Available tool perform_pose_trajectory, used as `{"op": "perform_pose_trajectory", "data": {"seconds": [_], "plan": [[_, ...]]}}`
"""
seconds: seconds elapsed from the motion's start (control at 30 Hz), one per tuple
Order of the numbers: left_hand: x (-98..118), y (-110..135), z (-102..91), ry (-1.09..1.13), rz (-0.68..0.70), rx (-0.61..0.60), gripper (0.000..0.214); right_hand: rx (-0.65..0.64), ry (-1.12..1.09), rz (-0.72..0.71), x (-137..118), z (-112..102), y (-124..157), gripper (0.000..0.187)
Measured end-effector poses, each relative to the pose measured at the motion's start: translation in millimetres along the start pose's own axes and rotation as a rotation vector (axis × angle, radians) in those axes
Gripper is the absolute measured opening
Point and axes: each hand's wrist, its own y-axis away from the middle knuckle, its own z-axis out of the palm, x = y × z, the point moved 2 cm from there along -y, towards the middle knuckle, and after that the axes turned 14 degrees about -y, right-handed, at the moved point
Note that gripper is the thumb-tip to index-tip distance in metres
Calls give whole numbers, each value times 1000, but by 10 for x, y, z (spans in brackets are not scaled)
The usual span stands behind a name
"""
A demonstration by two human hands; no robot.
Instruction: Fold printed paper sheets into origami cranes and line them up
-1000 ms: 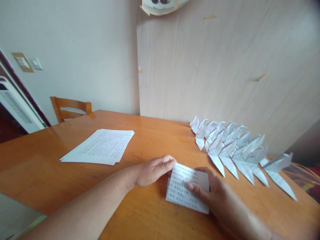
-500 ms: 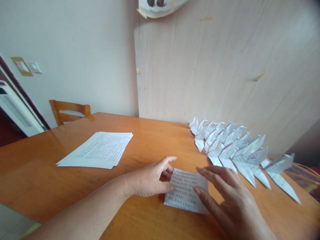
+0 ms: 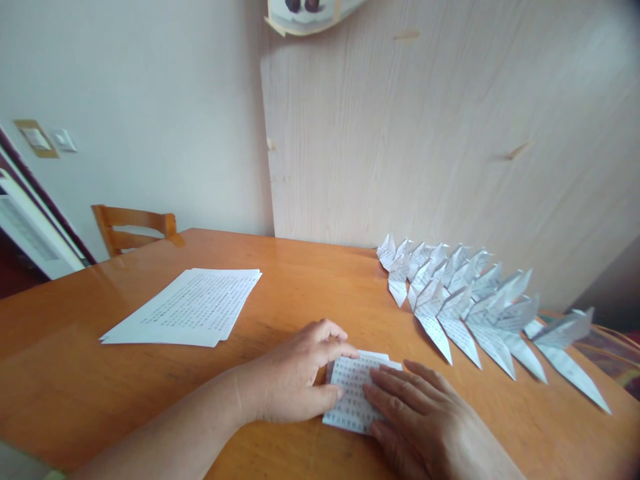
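A folded piece of printed paper [image 3: 353,390] lies on the wooden table in front of me, with a second layer showing past its top edge. My left hand [image 3: 295,373] is at its left side, thumb on the lower left part and a fingertip at the upper edge, fingers apart. Flat across the paper's right part rests my right hand [image 3: 420,413], its fingers stretched out and covering that edge.
A stack of printed sheets [image 3: 185,307] lies to the left on the table [image 3: 300,287]. Rows of folded paper pieces [image 3: 460,287] with upright points stand at the right. Behind are a wooden chair [image 3: 133,220] and a pale panel [image 3: 400,147].
My right hand has come down flat onto the paper, which looks narrower now, with an edge offset at the top. My left hand stays at the paper's left side. The view has shifted slightly.
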Motion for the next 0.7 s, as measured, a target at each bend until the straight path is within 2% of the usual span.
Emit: {"op": "perform_pose_trajectory", "data": {"seconds": [0.13,0.37,0.5,0.7], "plan": [[32,-9,-16,-69,-1,8,46,-6,47,-32,27,55,28,32],[11,-9,-3,-89,-116,-34,62,20,28,75,64,91,56,27],[-17,-4,15,-85,-161,-18,71,1,38,23,101,119,85,29],[-89,12,62,-34,-173,-20,81,-74,182,-60,176,205,130,33]]}}
